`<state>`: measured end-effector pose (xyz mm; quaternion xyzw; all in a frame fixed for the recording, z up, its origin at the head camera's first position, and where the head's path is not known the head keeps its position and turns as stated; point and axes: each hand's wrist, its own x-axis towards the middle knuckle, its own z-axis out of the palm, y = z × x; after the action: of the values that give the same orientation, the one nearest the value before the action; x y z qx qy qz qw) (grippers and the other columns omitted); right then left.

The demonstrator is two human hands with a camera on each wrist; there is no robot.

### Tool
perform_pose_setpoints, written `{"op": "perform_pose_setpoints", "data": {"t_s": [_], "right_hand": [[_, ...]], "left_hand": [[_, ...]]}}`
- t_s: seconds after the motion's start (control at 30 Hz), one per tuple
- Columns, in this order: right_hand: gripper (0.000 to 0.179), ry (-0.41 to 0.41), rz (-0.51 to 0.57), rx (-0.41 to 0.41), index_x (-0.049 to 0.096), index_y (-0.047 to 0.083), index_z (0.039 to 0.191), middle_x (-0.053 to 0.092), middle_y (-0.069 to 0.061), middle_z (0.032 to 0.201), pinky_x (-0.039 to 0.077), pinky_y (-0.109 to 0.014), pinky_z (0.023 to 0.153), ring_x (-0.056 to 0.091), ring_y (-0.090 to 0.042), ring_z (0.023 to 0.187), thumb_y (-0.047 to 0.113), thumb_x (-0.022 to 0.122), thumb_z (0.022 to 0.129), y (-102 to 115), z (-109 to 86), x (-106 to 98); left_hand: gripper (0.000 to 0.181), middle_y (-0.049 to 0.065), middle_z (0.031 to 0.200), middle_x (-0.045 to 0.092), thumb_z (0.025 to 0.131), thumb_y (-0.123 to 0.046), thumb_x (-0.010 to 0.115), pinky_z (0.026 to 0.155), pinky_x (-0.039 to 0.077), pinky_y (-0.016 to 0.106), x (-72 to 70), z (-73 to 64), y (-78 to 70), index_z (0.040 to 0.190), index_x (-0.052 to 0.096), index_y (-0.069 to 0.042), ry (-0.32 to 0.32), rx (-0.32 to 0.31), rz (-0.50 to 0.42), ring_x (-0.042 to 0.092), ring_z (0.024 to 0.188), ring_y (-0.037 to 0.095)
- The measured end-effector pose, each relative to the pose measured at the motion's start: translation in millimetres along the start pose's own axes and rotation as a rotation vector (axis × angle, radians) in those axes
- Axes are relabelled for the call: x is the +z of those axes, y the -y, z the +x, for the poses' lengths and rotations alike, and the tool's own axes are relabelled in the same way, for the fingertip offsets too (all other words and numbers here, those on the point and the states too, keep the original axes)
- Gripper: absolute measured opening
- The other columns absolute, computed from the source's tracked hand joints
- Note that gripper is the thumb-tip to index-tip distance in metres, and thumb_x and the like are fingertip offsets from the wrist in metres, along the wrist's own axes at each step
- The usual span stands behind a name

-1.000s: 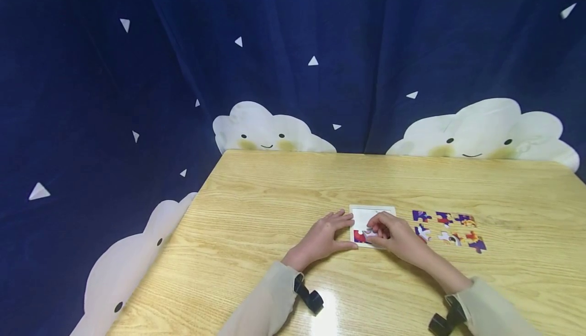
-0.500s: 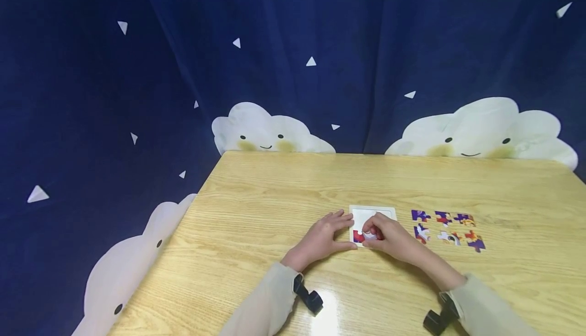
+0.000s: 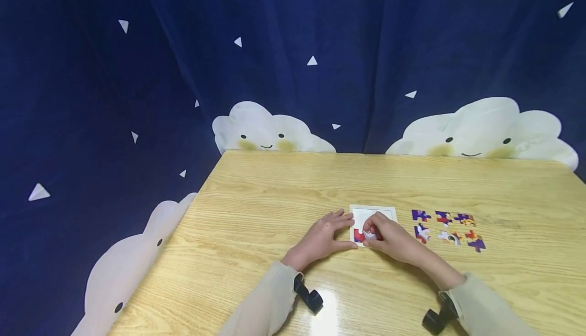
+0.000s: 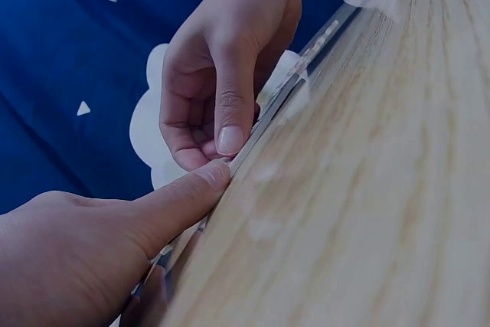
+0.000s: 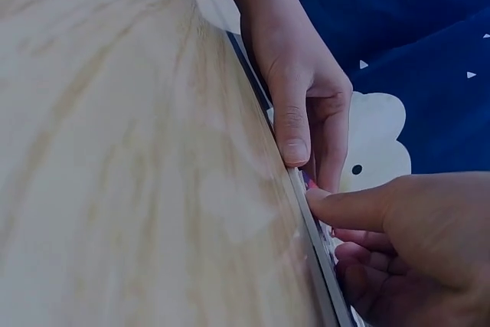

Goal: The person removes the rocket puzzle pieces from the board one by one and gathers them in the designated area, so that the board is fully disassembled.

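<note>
A white square puzzle tray (image 3: 383, 210) lies on the wooden table (image 3: 274, 198). A red piece (image 3: 358, 235) sits in its near left corner. My left hand (image 3: 339, 230) lies flat with straight fingers against the tray's left edge, its thumb (image 4: 200, 181) touching the tray rim (image 4: 285, 93). My right hand (image 3: 373, 231) is curled over the tray and pinches a pale puzzle piece (image 3: 370, 235) down beside the red one. In the right wrist view the right hand (image 5: 398, 227) points a fingertip at the tray rim (image 5: 315, 244), with the left hand's thumb (image 5: 292, 124) on it too.
Several loose coloured puzzle pieces (image 3: 445, 226) lie in two rows to the right of the tray. A dark blue curtain with white clouds (image 3: 270, 132) hangs behind and to the left of the table. The table's left edge (image 3: 174, 234) runs diagonally.
My right hand has shifted a little to the left and lower over the tray, bringing its piece against the red one. The left hand has stayed put.
</note>
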<state>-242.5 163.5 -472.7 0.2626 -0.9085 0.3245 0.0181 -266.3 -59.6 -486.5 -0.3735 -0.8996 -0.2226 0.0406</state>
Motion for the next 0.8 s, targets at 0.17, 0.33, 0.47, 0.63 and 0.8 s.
{"op": "perform_pose_setpoints", "data": {"t_s": [0.17,0.33,0.47,0.63,0.8], "right_hand": [[0.022,-0.044,-0.056,0.018,0.058,0.010,0.096,0.051,0.003,0.083,0.039,-0.020,0.061,0.042,-0.002,0.072,0.016,0.076,0.085,3,-1.7,2],[0.023,-0.095,-0.107,0.027,0.059,0.012,0.094,0.053,0.006,0.085,0.042,-0.020,0.063,0.045,-0.002,0.073,0.015,0.078,0.082,3,-4.7,6],[0.023,-0.116,-0.108,0.016,0.059,0.013,0.094,0.053,0.007,0.084,0.042,-0.020,0.063,0.045,-0.001,0.073,0.014,0.078,0.081,2,-5.6,8],[0.025,-0.145,-0.045,-0.037,0.058,0.012,0.096,0.052,0.005,0.087,0.044,-0.019,0.063,0.046,0.000,0.074,0.008,0.078,0.081,2,-7.8,11],[0.033,-0.221,-0.009,-0.162,0.057,0.010,0.097,0.050,0.003,0.087,0.044,-0.018,0.062,0.046,-0.002,0.075,-0.001,0.079,0.076,1,-11.1,15]], "left_hand": [[0.058,0.001,0.146,0.053,0.088,-0.046,0.069,0.120,0.032,0.038,0.1,0.0,0.0,0.134,0.061,-0.012,-0.001,0.003,0.003,0.042,0.143,0.022],[0.058,0.001,0.147,0.053,0.088,-0.047,0.069,0.120,0.033,0.038,-0.2,0.3,-0.4,0.134,0.061,-0.012,0.003,0.004,0.011,0.042,0.143,0.022],[0.058,0.000,0.147,0.053,0.088,-0.047,0.068,0.120,0.033,0.038,-0.5,0.6,-0.5,0.134,0.060,-0.012,0.007,-0.002,0.012,0.042,0.144,0.021],[0.059,0.000,0.148,0.052,0.088,-0.047,0.068,0.121,0.031,0.038,0.4,0.3,-0.1,0.135,0.060,-0.012,0.016,-0.013,0.003,0.040,0.144,0.021],[0.060,0.000,0.149,0.050,0.088,-0.047,0.068,0.121,0.031,0.038,0.2,0.2,-0.3,0.136,0.058,-0.013,0.025,-0.017,-0.002,0.039,0.145,0.021]]}}
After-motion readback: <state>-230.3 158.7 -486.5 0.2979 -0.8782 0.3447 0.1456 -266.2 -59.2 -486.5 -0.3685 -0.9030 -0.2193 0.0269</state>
